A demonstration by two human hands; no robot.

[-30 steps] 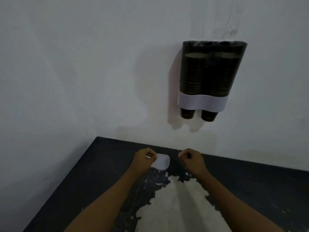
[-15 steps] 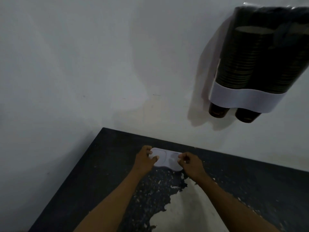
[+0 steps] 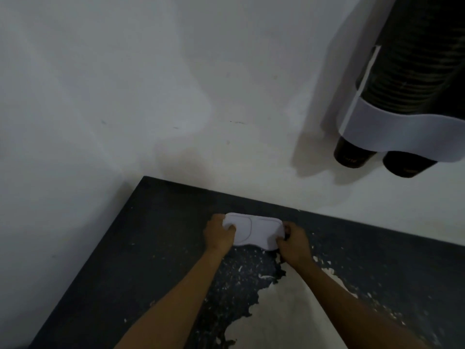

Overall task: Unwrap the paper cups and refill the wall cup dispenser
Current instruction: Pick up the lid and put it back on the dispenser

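A white, peanut-shaped dispenser lid [image 3: 254, 234] lies flat on the dark table [image 3: 151, 248] close to the wall. My left hand [image 3: 219, 235] grips its left end and my right hand [image 3: 293, 244] grips its right end. On the wall at the upper right hangs the cup dispenser [image 3: 392, 127], a dark double tube with a white band at the bottom. Stacked dark paper cups [image 3: 412, 61] fill it, and two cup bottoms [image 3: 352, 156] stick out below the band.
The table's dark coating is peeled away in a large pale patch [image 3: 289, 311] under my forearms. A plain white wall [image 3: 151, 84] rises behind the table. The table's left edge runs diagonally towards the lower left.
The view has swung down and left and closer, so the dispenser now sits at the upper right. My hands have spread apart onto both ends of the white lid on the table.
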